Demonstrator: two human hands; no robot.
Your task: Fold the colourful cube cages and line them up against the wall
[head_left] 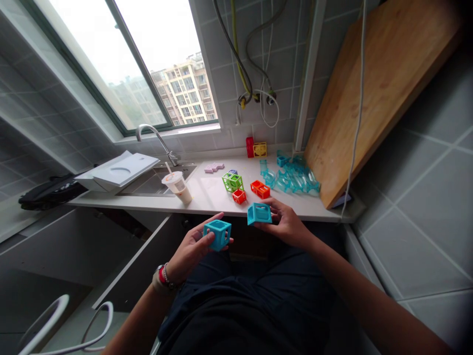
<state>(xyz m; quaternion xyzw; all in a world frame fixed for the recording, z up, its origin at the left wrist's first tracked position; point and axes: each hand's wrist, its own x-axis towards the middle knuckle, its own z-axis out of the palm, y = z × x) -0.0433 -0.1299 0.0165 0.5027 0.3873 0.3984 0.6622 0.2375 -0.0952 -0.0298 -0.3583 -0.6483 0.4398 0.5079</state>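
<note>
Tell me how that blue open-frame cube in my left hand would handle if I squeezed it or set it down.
The blue cube in the left hand looks light, being hollow. Its thin bars may flex under a squeeze. Flat faces suggest it would sit, not roll.

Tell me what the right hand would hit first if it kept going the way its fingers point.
The right hand, holding a blue cube, points left toward the left hand. It would probably meet that hand's blue cube first, though depth is hard to judge.

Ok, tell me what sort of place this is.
Most likely a home kitchen: a white counter with a sink and faucet below a window, grey tiled walls, and a wooden cutting board leaning in the corner.
</note>
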